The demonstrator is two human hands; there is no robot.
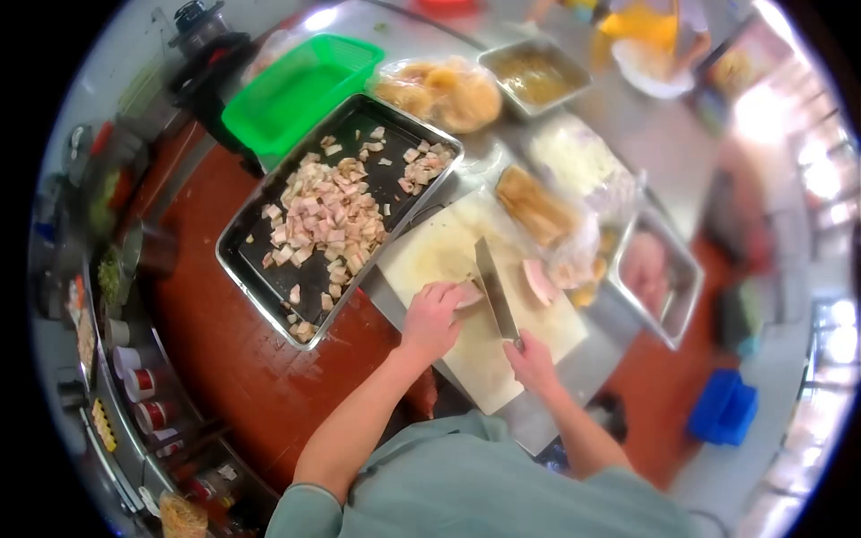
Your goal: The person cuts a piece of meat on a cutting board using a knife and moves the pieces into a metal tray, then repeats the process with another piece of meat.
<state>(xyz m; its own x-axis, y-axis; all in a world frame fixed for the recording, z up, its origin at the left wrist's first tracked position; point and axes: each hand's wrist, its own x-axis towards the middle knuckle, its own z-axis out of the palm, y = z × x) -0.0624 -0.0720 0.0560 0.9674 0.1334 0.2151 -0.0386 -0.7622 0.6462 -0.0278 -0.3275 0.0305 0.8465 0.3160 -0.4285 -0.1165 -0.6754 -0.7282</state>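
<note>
Ref: I'm taking the cutting board [430, 251] as landmark. It's pale, set at an angle on the steel counter, mid-view.
L hand [433, 318]: on the board's near-left part. Fingers curled over a meat piece [470, 295], holding it down.
R hand [533, 360]: at the board's near edge, closed tight round the cleaver [495, 289] handle.
Cleaver blade: over the board's centre, running near-to-far, just right of the L fingertips. Touching the meat piece or a hair off it, I can't tell, pic too blurred.
2nd slice [540, 282]: pinkish, flat on the board, right of the blade and apart from it.
Tray [240, 271]: dark metal, just left of the board, corner nearly against it.
Diced meat [327, 215]: heaped in the tray's middle, w/ loose bits toward both ends.
Green basket [300, 85]: beyond the tray, far-left of the board.
Clear bag [444, 90]: golden fried pcs inside, on the counter past the board's far side.
Wrapped food [536, 206]: yellowish, at the board's far-right corner.
Steel pan [668, 269]: right of the board, pinkish contents, too blurred to ID.
Blue crate [725, 408]: on the floor, well right of the board, near side.
</note>
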